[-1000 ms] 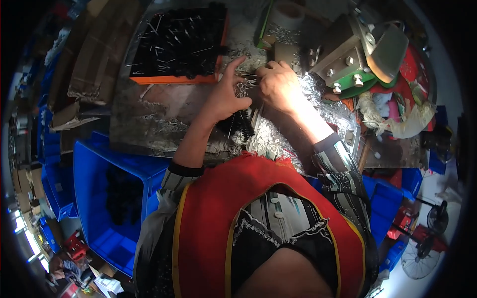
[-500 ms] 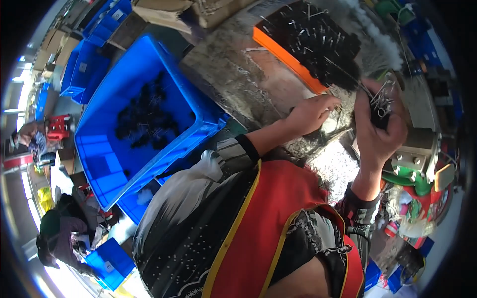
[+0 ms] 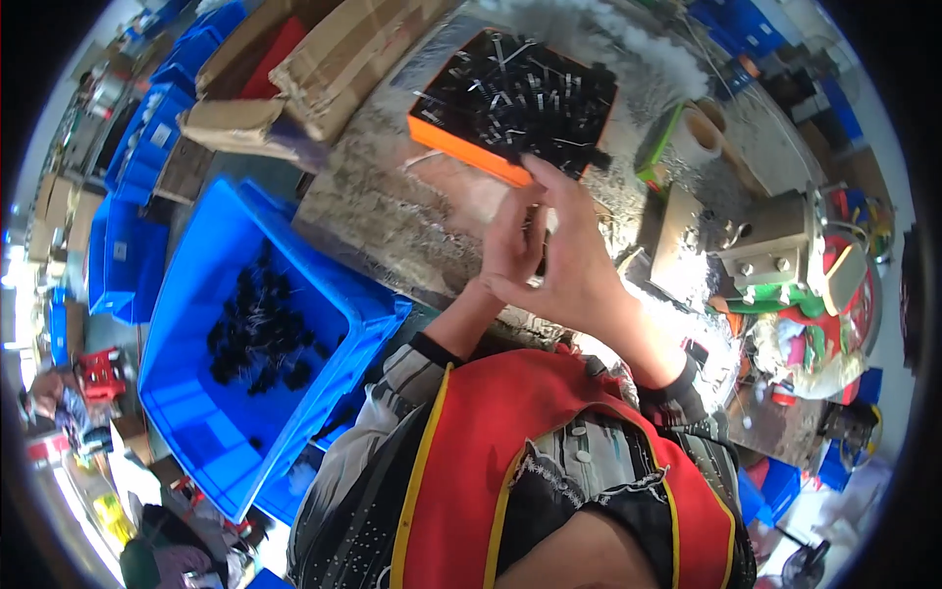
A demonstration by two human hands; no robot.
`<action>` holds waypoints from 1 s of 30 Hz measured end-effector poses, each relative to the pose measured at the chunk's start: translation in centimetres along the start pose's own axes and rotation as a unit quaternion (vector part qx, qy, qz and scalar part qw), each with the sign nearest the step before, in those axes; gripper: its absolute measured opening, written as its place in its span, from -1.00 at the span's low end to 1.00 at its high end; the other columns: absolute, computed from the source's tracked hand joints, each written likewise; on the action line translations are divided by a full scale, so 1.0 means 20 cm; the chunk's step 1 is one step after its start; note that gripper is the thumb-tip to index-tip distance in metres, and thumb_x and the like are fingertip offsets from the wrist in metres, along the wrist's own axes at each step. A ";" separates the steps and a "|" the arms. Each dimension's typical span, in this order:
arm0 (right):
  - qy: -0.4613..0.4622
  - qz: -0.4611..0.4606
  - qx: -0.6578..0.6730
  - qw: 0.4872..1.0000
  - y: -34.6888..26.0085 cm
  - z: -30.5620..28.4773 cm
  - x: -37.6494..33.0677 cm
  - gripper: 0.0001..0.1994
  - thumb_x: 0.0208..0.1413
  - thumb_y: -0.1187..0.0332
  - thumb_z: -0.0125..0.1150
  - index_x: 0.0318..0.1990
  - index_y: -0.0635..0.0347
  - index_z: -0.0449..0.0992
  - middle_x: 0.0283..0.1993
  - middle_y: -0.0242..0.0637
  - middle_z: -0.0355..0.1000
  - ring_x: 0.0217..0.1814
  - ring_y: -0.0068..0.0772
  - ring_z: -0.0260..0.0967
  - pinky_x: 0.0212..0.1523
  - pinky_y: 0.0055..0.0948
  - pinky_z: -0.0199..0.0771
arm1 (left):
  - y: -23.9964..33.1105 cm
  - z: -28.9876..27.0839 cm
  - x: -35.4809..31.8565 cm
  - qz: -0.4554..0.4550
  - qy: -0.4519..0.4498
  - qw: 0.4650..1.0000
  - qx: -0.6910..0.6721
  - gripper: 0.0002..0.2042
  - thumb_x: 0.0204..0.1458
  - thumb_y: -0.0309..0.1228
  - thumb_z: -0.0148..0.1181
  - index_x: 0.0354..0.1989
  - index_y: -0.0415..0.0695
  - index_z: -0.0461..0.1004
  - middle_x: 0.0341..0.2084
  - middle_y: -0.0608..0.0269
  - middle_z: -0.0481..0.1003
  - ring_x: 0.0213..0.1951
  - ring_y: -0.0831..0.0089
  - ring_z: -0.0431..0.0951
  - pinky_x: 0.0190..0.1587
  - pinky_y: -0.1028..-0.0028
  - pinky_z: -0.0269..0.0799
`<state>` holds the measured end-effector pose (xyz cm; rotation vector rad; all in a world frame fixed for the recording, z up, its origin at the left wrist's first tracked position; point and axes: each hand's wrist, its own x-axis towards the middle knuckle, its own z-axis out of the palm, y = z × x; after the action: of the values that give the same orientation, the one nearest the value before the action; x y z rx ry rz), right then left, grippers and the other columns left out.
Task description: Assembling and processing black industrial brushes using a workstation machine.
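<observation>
My left hand (image 3: 510,239) and my right hand (image 3: 581,260) are together over the worktable. The left fingers are curled, with the right hand cupped against them. A small dark thing shows in the gap between the palms, too covered to name. Just beyond the fingertips sits an orange tray (image 3: 461,147), packed with black pieces (image 3: 515,93) that have thin shiny metal pins standing out of them. On my left a large blue bin (image 3: 177,393) holds a heap of black tufted pieces (image 3: 260,329) with thin wires among them.
Right of the tray stands a cardboard tube (image 3: 697,137) by a green-edged box. A metal block with bolts (image 3: 770,250) is fixed farther right. Open cardboard boxes (image 3: 343,69) lie at the far left, and fine wire scraps litter the worn tabletop (image 3: 383,187).
My right hand, which held looped metal wire pieces and a dark thing apart on the right, has come leftward to meet my left hand. The whole view has shifted.
</observation>
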<state>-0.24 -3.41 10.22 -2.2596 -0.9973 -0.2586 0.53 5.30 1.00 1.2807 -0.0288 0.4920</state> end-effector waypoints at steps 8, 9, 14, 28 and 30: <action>-0.052 0.218 0.007 0.975 0.34 0.21 -0.37 -0.22 -0.31 0.35 0.37 0.11 0.54 0.14 0.22 0.23 -0.03 0.23 0.12 0.03 0.22 -0.29 0.11 | -0.14 0.05 -0.06 0.076 -0.117 0.990 0.034 -0.56 -0.09 -0.66 0.11 0.02 -0.25 0.19 -0.24 0.12 0.42 -0.32 0.44 0.47 -0.25 0.57 0.39; -0.035 0.172 0.018 0.984 0.37 0.25 -0.39 -0.30 -0.29 0.38 0.34 0.07 0.49 0.19 0.18 0.20 0.05 0.18 0.11 0.08 0.18 -0.28 0.15 | -0.13 0.07 -0.09 0.027 -0.115 0.993 -0.003 -0.52 -0.10 -0.66 0.12 0.05 -0.25 0.16 -0.21 0.12 0.41 -0.34 0.45 0.46 -0.24 0.60 0.38; -0.054 0.135 0.084 0.986 0.43 0.33 -0.41 -0.57 -0.30 0.44 0.25 -0.17 0.32 0.34 -0.11 0.09 0.25 -0.01 0.12 0.13 0.02 -0.17 0.19 | -0.24 0.02 -0.10 -0.026 -0.160 0.977 0.137 -0.85 -0.03 -0.51 0.10 -0.27 -0.22 0.46 -0.23 0.14 0.44 -0.23 0.34 0.43 -0.09 0.43 0.30; 0.162 0.209 0.088 0.960 0.56 0.00 -0.19 -0.80 -0.04 0.41 0.13 -0.27 0.36 0.45 -0.22 -0.11 0.36 -0.10 -0.14 0.30 -0.09 -0.31 0.34 | 0.21 -0.09 1.08 0.039 -0.106 0.866 0.488 -0.66 -0.11 -0.23 0.23 -0.29 -0.29 0.54 -0.44 0.17 0.53 -0.38 0.41 0.51 -0.30 0.45 0.36; 0.174 0.172 0.029 0.969 0.62 0.00 -0.13 -0.81 -0.05 0.41 0.14 -0.31 0.36 0.46 -0.20 -0.11 0.36 -0.10 -0.14 0.29 -0.09 -0.32 0.34 | 0.18 -0.03 1.14 0.046 -0.157 0.776 0.609 -0.60 -0.17 -0.16 0.27 -0.28 -0.26 0.54 -0.43 0.10 0.54 -0.36 0.34 0.54 -0.28 0.40 0.38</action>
<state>6.95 -11.12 3.08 -2.1879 -0.4168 -0.4488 19.53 14.17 10.66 2.6574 -0.0569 0.3509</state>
